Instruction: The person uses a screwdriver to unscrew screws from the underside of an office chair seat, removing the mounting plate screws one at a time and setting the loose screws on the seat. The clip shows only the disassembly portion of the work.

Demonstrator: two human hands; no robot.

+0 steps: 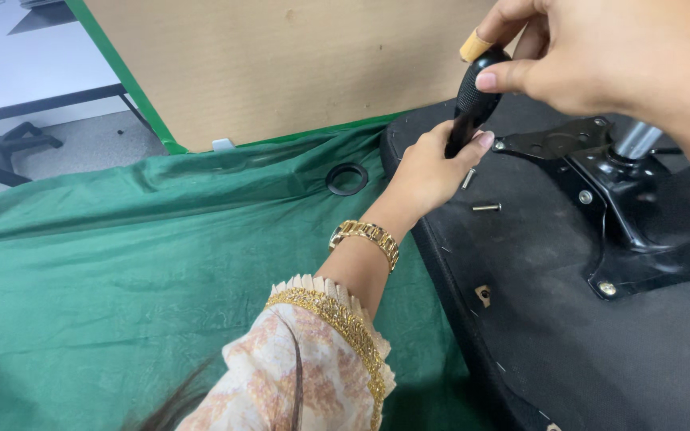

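My right hand (600, 56) is closed around the rounded black handle of a screwdriver (473, 96), thumb pressed against its side; a tan bandage wraps one fingertip at the top of the handle. My left hand (429, 172) has its grip closed low on the same tool, fingers wrapped around the shaft just above the upturned black chair seat (569, 335). The tool stands nearly upright, tilted slightly, its tip hidden behind my left fingers at the corner of the black metal mounting plate (600, 199). That plate lies flat against the seat's underside, with a silver column (639, 140) rising from it and bolt heads visible at its corners. Two loose silver bolts (486, 207) lie on the seat just beside my left hand.

The seat rests on a worktop covered in green cloth (121, 279). A black ring (346, 178) lies on the cloth, near my left hand but apart from it. A large plain brown cardboard sheet (281, 64) with a green edge stands behind the worktop; a small white tab sits at its bottom edge. A gold watch (365, 237) circles my left wrist.
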